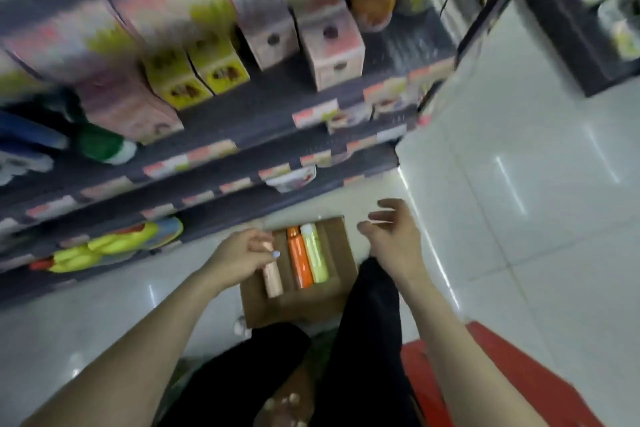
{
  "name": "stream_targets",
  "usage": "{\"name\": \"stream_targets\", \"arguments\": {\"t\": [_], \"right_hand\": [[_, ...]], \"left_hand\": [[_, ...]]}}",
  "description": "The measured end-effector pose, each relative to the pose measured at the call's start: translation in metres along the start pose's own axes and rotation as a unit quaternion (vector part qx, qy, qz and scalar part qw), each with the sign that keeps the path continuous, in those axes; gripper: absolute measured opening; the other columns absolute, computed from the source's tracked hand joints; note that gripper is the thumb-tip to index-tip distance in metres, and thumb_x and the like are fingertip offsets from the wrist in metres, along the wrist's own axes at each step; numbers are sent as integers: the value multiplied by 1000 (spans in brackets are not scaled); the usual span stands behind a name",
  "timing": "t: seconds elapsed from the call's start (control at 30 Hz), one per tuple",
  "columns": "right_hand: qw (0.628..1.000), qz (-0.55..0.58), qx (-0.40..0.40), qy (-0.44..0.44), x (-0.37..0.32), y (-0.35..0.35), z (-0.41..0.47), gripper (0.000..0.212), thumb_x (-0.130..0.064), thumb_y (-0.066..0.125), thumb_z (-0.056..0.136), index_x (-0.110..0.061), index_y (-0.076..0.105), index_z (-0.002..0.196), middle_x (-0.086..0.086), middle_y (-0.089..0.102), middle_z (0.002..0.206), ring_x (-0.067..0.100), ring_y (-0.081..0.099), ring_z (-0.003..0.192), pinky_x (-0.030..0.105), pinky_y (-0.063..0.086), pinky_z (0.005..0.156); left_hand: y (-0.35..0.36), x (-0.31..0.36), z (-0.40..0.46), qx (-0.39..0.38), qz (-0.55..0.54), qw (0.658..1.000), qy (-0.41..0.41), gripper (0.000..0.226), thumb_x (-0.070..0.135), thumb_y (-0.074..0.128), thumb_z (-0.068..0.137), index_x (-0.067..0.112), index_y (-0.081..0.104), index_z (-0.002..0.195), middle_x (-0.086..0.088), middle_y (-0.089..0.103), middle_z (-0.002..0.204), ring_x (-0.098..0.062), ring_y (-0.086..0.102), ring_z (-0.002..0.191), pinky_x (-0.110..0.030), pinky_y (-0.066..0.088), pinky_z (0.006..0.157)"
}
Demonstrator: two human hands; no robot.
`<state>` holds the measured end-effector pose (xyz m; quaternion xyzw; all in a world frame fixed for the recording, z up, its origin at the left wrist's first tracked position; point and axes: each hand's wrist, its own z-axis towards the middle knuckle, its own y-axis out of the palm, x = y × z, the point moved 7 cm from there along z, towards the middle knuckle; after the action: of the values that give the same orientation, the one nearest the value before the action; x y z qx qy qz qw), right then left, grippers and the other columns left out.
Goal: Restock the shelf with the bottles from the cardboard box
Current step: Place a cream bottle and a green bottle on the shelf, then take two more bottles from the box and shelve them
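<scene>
Lower centre: left hand (242, 255) grips peach bottle (272, 279) in cardboard box (341, 250); right hand (394, 236) loose, fingers spread, holding nothing.

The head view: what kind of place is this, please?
Most likely a shop aisle. Dark shelves carry price labels along their edges and rows of packaged cartons, and a cardboard box of bottles stands on the tiled floor.

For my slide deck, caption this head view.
Left hand grasps the pink bottle in the box; right hand hovers open beside orange and green bottles.
</scene>
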<state>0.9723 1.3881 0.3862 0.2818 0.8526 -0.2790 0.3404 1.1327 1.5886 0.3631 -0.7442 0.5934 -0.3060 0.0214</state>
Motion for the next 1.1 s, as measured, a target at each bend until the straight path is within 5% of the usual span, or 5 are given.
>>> {"name": "stream_targets", "arguments": {"t": [0.13,0.47,0.6,0.7,1.1], "right_hand": [[985,-86,-93,119,122,60,31,40,-13,64,81,-9,52,119,9,64,107,23,60,94,27,43,73],[937,-162,-222,214,313,185,131,61,-29,69,83,-8,43,134,11,54,132,22,52,105,27,38,78],[913,-245,-264,190,348,211,191,60,-29,71,81,-5,48,131,12,58,127,26,57,106,28,42,79],[914,-255,-257,182,371,219,232,53,-25,69,83,-4,51,128,12,60,123,27,58,105,34,48,85],[906,-199,-309,209,459,287,277,71,-25,77,74,-16,41,135,8,54,134,28,53,121,42,46,99]], "left_hand": [[31,-57,54,-16,4,999,-52,27,11,65,84,5,62,110,-1,60,95,-8,56,67,-12,44,48],[92,-220,198,25,-21,979,-203,30,21,71,79,11,65,107,-11,63,107,-28,60,98,-36,50,76],[122,-265,252,53,-39,972,-225,26,21,67,83,10,63,106,-8,59,107,-23,58,91,-32,48,73],[143,-293,289,59,-36,970,-233,36,21,62,86,5,59,118,-11,59,119,-30,57,109,-34,47,81],[163,-379,375,101,-67,941,-315,62,26,66,83,4,44,137,-16,53,135,-31,53,119,-40,46,94]]}}
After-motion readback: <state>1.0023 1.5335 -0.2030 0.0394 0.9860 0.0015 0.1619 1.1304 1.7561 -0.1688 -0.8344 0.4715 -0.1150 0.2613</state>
